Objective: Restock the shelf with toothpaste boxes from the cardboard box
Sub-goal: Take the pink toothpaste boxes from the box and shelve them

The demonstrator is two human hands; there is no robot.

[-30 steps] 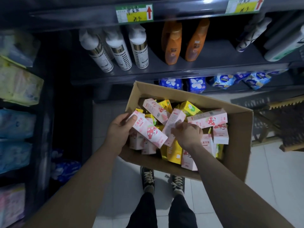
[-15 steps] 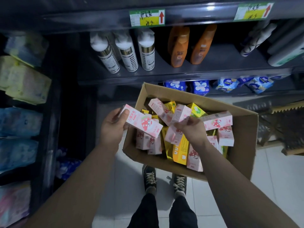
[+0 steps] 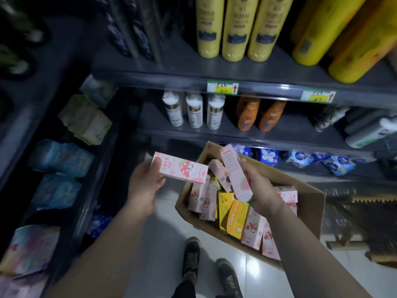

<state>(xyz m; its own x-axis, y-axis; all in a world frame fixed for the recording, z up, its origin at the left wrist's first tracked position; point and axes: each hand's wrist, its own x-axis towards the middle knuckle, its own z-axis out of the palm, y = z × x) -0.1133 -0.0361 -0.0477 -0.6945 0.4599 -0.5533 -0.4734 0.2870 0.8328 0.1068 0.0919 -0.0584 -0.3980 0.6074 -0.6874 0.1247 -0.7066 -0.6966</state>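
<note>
Desk: What is lost at the edges?
Stringer: The yellow bottles (image 3: 233,29) are cut off at the top; the price tags (image 3: 222,87) are too blurred to read.
Desk: And lower down?
Stringer: The right hand (image 3: 261,190) and its tilted box (image 3: 235,171) hide part of the cardboard box (image 3: 290,177); fingers of the left hand (image 3: 144,186) cover one end of the pink box (image 3: 182,171).

Your toothpaste box (image 3: 180,169), left of cardboard box (image 3: 309,203): pink, red-white mushroom print; second toothpaste box (image 3: 235,173) over it: pale pink. Cardboard box brown. Inside: pink cartons (image 3: 199,198), yellow cartons (image 3: 225,204). Above it: white bottles (image 3: 193,112), orange bottles (image 3: 260,116), yellow bottles (image 3: 234,29).
</note>
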